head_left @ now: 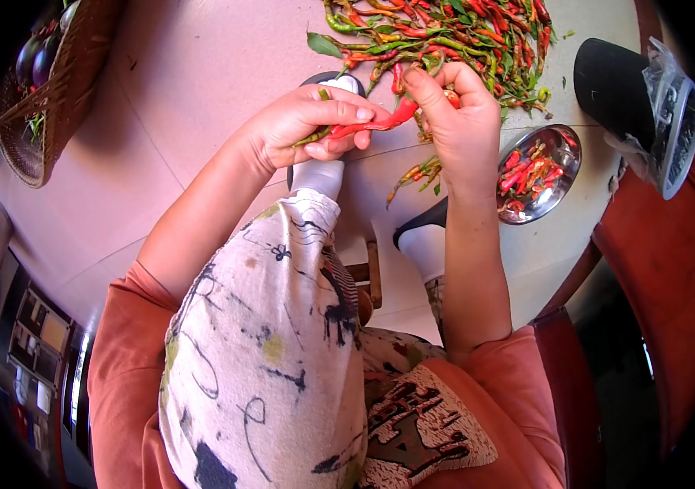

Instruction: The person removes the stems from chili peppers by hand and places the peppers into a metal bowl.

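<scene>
My left hand (315, 121) is closed, thumb over fingers, on a long red chili pepper (382, 125). A green stem (312, 136) sticks out of its grip. My right hand (460, 110) is closed in a pinch at the pepper's other end. The pepper stretches between both hands, above the floor. Just beyond them lies a heap of red and green chili peppers (478, 37) with leaves and stems. A few loose peppers (421, 173) are below my right hand. To the right, a shiny metal bowl (569, 145) contains red pepper pieces (529, 174).
At upper left a woven basket (34, 167) holds dark purple eggplants (44, 61). A black bin (612, 85) with a plastic liner lies at upper right near red-brown wooden furniture (657, 269). My knees and feet are close below the hands.
</scene>
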### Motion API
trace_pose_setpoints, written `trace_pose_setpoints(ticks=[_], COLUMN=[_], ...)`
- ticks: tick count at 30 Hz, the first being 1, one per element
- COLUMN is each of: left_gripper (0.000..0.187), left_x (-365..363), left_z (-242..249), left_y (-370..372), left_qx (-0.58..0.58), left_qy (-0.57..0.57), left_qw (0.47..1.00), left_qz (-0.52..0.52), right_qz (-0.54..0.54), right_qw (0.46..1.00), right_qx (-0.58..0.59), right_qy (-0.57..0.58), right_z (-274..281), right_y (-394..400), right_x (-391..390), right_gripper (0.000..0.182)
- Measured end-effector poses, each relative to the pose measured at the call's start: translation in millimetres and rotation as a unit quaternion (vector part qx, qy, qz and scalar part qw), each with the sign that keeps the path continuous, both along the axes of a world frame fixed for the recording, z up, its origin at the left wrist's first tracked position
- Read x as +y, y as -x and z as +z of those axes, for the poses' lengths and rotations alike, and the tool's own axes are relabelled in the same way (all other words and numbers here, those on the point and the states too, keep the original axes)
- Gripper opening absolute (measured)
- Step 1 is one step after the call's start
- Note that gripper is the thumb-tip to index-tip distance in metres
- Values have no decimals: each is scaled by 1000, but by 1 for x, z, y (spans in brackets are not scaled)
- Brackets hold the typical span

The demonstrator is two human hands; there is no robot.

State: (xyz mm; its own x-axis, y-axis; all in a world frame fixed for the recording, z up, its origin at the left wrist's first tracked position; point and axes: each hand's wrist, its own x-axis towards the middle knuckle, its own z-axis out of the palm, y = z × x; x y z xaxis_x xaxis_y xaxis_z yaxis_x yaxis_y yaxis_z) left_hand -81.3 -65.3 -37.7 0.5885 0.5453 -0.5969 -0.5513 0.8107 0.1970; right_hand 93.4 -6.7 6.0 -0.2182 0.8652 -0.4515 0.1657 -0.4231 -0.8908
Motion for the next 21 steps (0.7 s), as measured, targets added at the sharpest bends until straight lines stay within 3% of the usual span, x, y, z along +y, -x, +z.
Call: trace_pose_setpoints(ticks=[3,8,12,14,18,21], left_gripper=[22,22,22,38,43,39], left_x=[-3,-6,-5,-4,-3,0], left_z=[-3,-7,-4,-1,-5,-8], left_y=[2,3,3,1,-1,-5], left_qx=[-14,-62,-61,-61,-47,-26], left_qy=[-14,-28,-13,-31,-69,-82], left_qw=[1000,998,998,998,996,995], left_qz=[-17,-19,-19,-16,-38,-52], right_qz=[26,38,23,31,37,49], right_qw=[999,994,994,993,986,991], right_qx=[-31,0,20,23,54,-1], right_qy=[-2,98,102,112,156,124], right_z=[-4,-10,-12,-8,0,-7], right_y=[6,6,9,12,20,21], right_x=[3,7,7,9,10,8], right_gripper=[24,28,26,27,27,27])
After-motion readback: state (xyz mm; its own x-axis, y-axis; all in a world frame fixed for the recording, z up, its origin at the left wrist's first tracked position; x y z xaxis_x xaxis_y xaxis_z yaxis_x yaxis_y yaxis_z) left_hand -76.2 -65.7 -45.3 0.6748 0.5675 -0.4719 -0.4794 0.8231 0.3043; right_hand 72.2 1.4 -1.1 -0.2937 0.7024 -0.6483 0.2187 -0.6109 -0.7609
